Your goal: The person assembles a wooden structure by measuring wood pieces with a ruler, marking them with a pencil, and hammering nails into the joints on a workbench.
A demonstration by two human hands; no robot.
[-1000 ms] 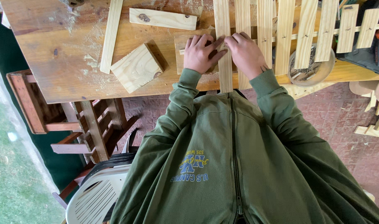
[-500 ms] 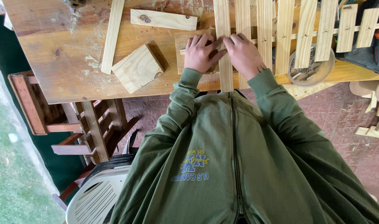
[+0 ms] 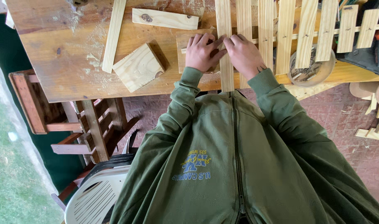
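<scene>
A pale pine slat [image 3: 226, 62] lay upright at upper centre of the frame on the rough wooden surface [image 3: 73, 49]. The left hand [image 3: 202, 52] and right hand [image 3: 244, 54] pressed flat on it, grip unclosed, fingers spread. A square grainy block [image 3: 137, 66] sat left.

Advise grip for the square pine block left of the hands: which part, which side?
Take the square pine block across two opposite sawn edges, coming from above. It lies flat and turned diagonally on the workbench, apart from the thin loose slat, so probably all edges are free; the broad top face gives nothing to pinch.
</scene>
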